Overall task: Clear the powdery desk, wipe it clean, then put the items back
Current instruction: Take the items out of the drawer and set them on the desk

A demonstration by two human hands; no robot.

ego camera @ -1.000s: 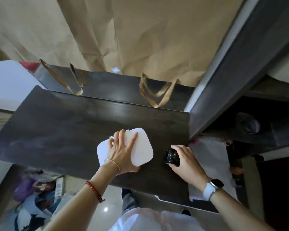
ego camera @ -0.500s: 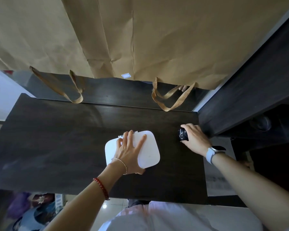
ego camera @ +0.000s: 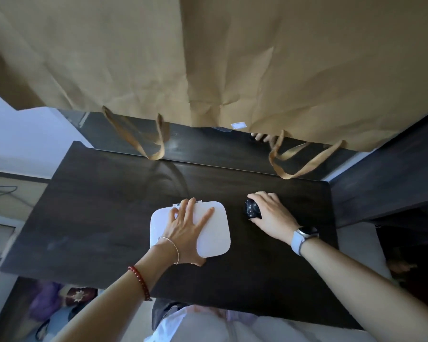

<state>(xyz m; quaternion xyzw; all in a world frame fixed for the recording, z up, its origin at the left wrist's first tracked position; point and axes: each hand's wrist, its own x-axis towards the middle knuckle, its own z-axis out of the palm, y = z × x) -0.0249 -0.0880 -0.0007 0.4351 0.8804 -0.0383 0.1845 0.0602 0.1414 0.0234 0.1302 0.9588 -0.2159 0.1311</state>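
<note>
A dark wooden desk (ego camera: 97,218) fills the middle of the head view. A white rounded-square case (ego camera: 214,239) lies flat on it, just right of centre. My left hand (ego camera: 184,233) rests palm down on the case, fingers spread, thumb along its near edge. To the right, my right hand (ego camera: 272,217) is curled over a small black faceted object (ego camera: 252,209) that sits on the desk. Part of that object is hidden under my fingers.
A large brown paper bag (ego camera: 208,58) hangs over the desk's far edge, its handles (ego camera: 143,141) drooping onto a mirror behind. A dark wooden panel (ego camera: 386,176) borders the desk on the right. Bags lie on the floor at lower left.
My right hand has carried the black object away from the desk's near right edge, farther onto the desk beside the white case. My left hand has stayed on the case.
</note>
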